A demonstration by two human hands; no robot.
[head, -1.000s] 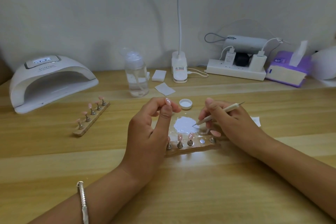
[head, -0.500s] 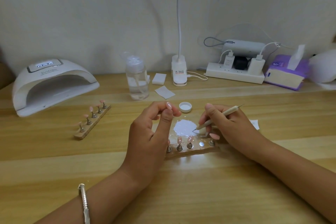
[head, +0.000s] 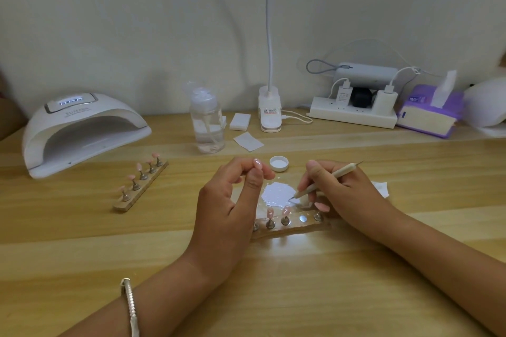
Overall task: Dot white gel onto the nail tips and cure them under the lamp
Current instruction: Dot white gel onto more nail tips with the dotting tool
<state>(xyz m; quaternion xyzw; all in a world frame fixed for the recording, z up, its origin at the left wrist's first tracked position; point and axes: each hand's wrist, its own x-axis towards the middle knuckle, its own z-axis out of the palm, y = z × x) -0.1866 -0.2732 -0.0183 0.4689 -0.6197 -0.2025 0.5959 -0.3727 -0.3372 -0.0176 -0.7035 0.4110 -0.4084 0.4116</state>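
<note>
**Task status.** The left hand [head: 232,200] was curled, with thumb and forefinger pinching what appeared to be one pink nail tip [head: 257,165] above the table [head: 273,282]. The right hand [head: 347,194] gripped the dotting pen [head: 325,180] like a pencil, its point resting in the white gel patch [head: 276,194]. This was judged to be the gel loading step.

The near strip [head: 290,228] lay just in front of the patch. It carried mounted tips, and one socket [head: 303,218] stood vacant. A second strip [head: 142,189] with five tips lay near the curing lamp [head: 82,128]. White dots could not be made out on any tip. Nothing lay under the lamp, so dotting and curing were judged outstanding.

**Markings.** The lamp housing read "SUN", with smaller print below that was illegible. Its display was lit, but the digits were unreadable. The label on the desk light base [head: 269,115] and the print on the purple tissue pack [head: 427,115] were too small to read.
</note>
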